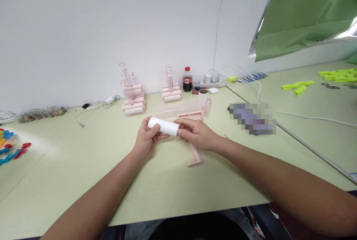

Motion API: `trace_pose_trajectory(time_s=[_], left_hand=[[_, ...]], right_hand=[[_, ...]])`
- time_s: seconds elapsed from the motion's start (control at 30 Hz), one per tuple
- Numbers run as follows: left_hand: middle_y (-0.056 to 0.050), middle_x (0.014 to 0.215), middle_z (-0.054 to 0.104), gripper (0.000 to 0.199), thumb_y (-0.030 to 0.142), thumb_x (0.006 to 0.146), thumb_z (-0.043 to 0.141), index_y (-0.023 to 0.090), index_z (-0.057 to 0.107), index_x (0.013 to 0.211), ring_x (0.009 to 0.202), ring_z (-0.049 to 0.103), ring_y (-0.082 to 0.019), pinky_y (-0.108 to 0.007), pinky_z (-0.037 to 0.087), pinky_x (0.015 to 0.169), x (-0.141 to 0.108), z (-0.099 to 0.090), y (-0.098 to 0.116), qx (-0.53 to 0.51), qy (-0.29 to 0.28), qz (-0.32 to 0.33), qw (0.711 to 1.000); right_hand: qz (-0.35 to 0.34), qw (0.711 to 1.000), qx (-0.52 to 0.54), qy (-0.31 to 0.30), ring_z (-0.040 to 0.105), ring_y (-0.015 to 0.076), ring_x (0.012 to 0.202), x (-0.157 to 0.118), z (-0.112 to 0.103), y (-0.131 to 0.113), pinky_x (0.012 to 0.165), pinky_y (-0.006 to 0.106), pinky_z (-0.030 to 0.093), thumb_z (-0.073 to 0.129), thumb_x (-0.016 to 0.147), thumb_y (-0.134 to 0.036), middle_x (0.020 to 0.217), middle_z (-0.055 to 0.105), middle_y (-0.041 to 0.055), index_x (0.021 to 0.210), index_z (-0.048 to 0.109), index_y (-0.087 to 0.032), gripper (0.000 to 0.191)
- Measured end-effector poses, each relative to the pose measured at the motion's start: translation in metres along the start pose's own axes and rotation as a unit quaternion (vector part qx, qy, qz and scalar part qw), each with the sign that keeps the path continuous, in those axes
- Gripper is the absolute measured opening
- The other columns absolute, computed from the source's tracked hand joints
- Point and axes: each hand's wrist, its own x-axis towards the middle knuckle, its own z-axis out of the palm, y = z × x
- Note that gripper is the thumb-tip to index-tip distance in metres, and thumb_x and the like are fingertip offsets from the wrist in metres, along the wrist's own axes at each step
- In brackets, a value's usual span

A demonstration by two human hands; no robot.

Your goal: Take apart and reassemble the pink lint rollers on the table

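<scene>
A white lint roller roll [164, 126] is held a little above the table between both hands. My left hand [147, 136] grips its left end, thumb across the front. At the right end, my right hand [193, 132] has fingers and thumb closed on the roll's edge. Below my right hand is a pink roller handle [196, 154] with a bent end, its upper part hidden by the hand. Just behind the hands sit a long pink tray [191, 115], a translucent pink cover [173, 110] and a small clear pink tube [207, 107].
Pink lint rollers [134, 106] stand at the wall in two groups, the second [172, 93] beside a cola bottle [187, 79]. A power strip [210, 83] with cables lies behind an upright roll [203, 94]. Yellow pieces [299, 86] and a blurred-out object [252, 118] are at right.
</scene>
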Motion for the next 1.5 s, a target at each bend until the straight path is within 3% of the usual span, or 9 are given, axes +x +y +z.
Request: trace_pose_trajectory(time_s=[0.17,0.33,0.47,0.6,0.83,1.07,1.3,1.4,1.5], left_hand=[[0.004,0.090,0.059,0.060,0.035,0.063,0.084,0.023,0.038,0.101,0.072,0.067,-0.013,-0.028,0.063,0.055,0.001,-0.003,0.001,0.054,-0.005,0.015,0.998],[0.003,0.080,0.059,0.059,0.038,0.066,0.082,0.022,0.035,0.097,0.062,0.067,-0.015,-0.018,0.048,0.037,0.003,-0.008,0.001,0.152,0.007,0.043,0.987],[0.005,0.083,0.059,0.064,0.036,0.066,0.082,0.024,0.036,0.109,0.059,0.066,-0.013,-0.020,0.051,0.041,0.003,-0.009,0.003,0.179,-0.020,0.053,0.982],[0.005,0.084,0.059,0.061,0.035,0.066,0.082,0.024,0.035,0.104,0.060,0.066,-0.012,-0.019,0.050,0.042,0.003,-0.010,0.003,0.206,-0.029,0.059,0.976],[0.004,0.086,0.063,0.061,0.040,0.069,0.079,0.025,0.031,0.102,0.058,0.066,-0.013,-0.020,0.050,0.042,0.000,-0.007,0.003,0.202,-0.015,0.080,0.976],[0.005,0.089,0.058,0.060,0.034,0.067,0.082,0.025,0.029,0.094,0.060,0.067,-0.013,-0.019,0.049,0.041,0.000,-0.009,0.003,0.186,-0.071,0.067,0.978],[0.008,0.075,0.057,0.064,0.033,0.064,0.084,0.025,0.026,0.091,0.059,0.068,-0.016,-0.020,0.049,0.040,0.002,-0.008,0.005,0.143,-0.034,0.053,0.988],[0.007,0.075,0.061,0.063,0.034,0.065,0.083,0.025,0.027,0.093,0.060,0.069,-0.017,-0.021,0.051,0.042,0.001,-0.007,0.007,0.126,-0.053,0.044,0.990],[0.006,0.075,0.064,0.063,0.035,0.066,0.083,0.025,0.028,0.094,0.061,0.069,-0.017,-0.022,0.052,0.043,-0.003,-0.005,0.005,0.124,-0.092,0.025,0.988]], right_hand=[[0.016,0.997,0.074,0.014,0.061,0.0143,0.073,0.003,-0.001,0.000,0.066,0.027,0.052,0.056,0.082,-0.022,0.084,0.063,0.0021,0.116,0.065,-0.017,0.035],[0.023,0.998,0.054,0.021,0.065,0.0150,0.075,0.003,-0.003,0.007,0.067,0.027,0.054,0.056,0.081,-0.020,0.087,0.067,0.0022,0.113,0.066,-0.020,0.033],[0.036,0.996,0.063,0.058,0.067,0.0136,0.074,0.004,0.000,0.010,0.068,0.027,0.057,0.056,0.080,-0.019,0.105,0.066,0.0041,0.112,0.064,-0.022,0.033],[0.080,0.986,0.115,0.089,0.070,0.0134,0.073,0.006,0.001,0.008,0.069,0.030,0.061,0.057,0.079,-0.018,0.118,0.061,0.0059,0.113,0.061,-0.022,0.035],[0.119,0.970,0.176,0.122,0.072,0.0162,0.074,0.007,0.001,-0.001,0.074,0.036,0.063,0.053,0.080,-0.013,0.103,0.064,0.0046,0.109,0.060,-0.020,0.031],[0.124,0.953,0.237,0.144,0.071,0.0166,0.071,0.009,-0.002,0.000,0.071,0.040,0.064,0.050,0.079,-0.009,0.091,0.066,0.0018,0.108,0.061,-0.022,0.033],[0.149,0.916,0.332,0.167,0.072,0.0209,0.069,0.009,-0.007,-0.004,0.069,0.047,0.063,0.044,0.082,-0.009,0.073,0.069,0.0048,0.095,0.058,-0.018,0.021],[0.164,0.913,0.341,0.151,0.072,0.0191,0.073,0.009,-0.007,-0.005,0.070,0.042,0.063,0.050,0.081,-0.007,0.080,0.071,0.0058,0.096,0.060,-0.017,0.020],[0.171,0.928,0.317,0.093,0.072,0.0164,0.075,0.008,-0.005,-0.005,0.065,0.030,0.063,0.060,0.080,-0.010,0.092,0.071,0.0071,0.096,0.064,-0.016,0.017]])
